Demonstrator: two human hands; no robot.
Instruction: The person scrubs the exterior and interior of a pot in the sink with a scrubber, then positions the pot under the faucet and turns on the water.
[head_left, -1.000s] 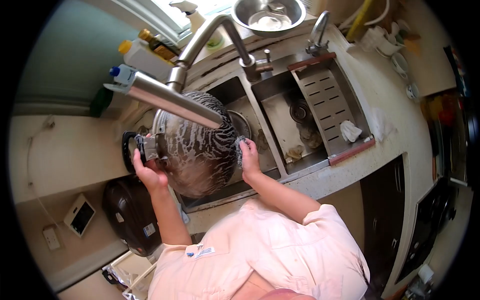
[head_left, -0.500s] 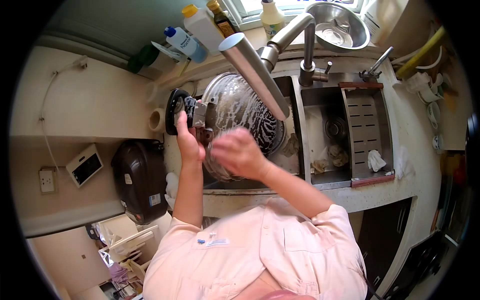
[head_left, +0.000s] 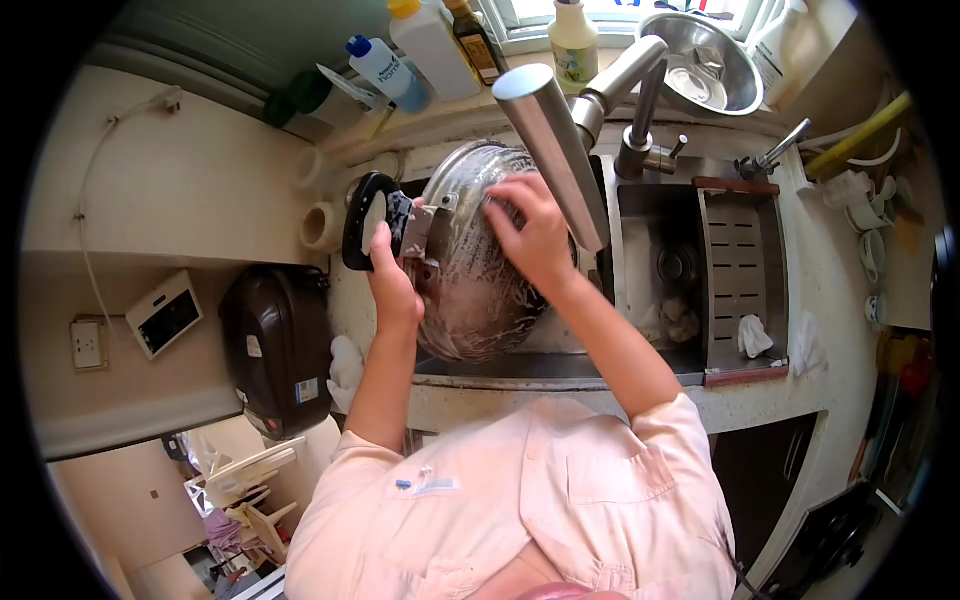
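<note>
A metal pot [head_left: 475, 300], streaked with soap suds, is tilted over the left sink basin. Its black handle [head_left: 358, 225] points left, joined by a metal bracket. My left hand [head_left: 395, 280] is closed around the handle by the bracket, thumb upward. Against the pot's sudsy wall, near its upper right, rests my right hand [head_left: 535, 230] with the fingers bent. Whatever those fingers may hold is hidden from view. The tap's thick steel spout [head_left: 550, 150] hangs just above and right of my right hand.
To the right is a second basin [head_left: 640, 255] with a slotted steel tray [head_left: 730, 265] and a crumpled white cloth [head_left: 754, 336]. Several bottles and a steel bowl [head_left: 745, 85] line the sill behind. A dark brown appliance [head_left: 275, 340] stands left of the counter.
My right hand has moved up and right across the pot. The pot's soapy wall has turned and now shows more of its lower side. My left hand keeps its hold.
</note>
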